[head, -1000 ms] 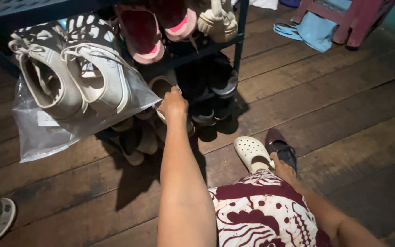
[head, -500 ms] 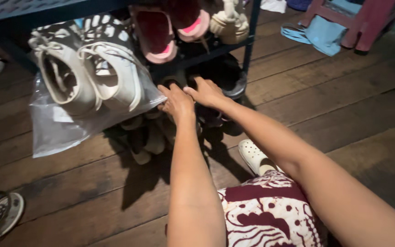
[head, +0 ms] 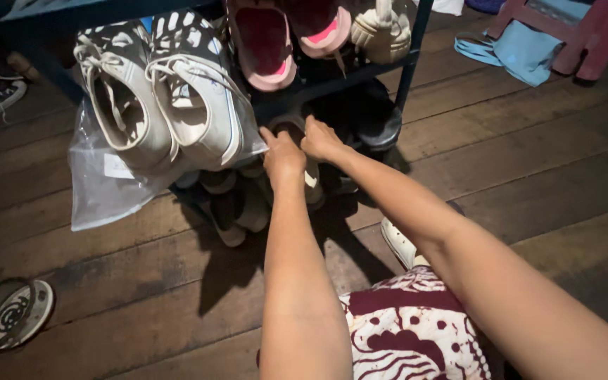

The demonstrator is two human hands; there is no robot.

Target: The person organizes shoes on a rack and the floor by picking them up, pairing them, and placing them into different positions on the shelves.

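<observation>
My left hand (head: 283,156) and my right hand (head: 321,139) both reach into the lower shelf of a dark metal shoe rack (head: 408,60). They close side by side on a tan shoe (head: 291,125) with a light sole, the left hand on its near side and the right on its right edge. The shoe sits among dark shoes in shadow, and most of it is hidden by my hands. A pair of white lace-up sneakers (head: 177,105) on a clear plastic bag (head: 100,186) lies just left of my left hand.
Pink slippers (head: 262,42) and a beige shoe (head: 381,28) fill the upper shelf. Dark shoes (head: 378,123) sit right of my hands, more shoes (head: 230,211) below. A white clog (head: 397,243) is by my patterned skirt (head: 409,331). Blue bag (head: 522,53), red stool (head: 589,35), round patterned sole (head: 21,315), wooden floor.
My right hand left the brown shoe by the clog and came up to the rack beside my left hand. Both hands have pushed a little deeper into the lower shelf.
</observation>
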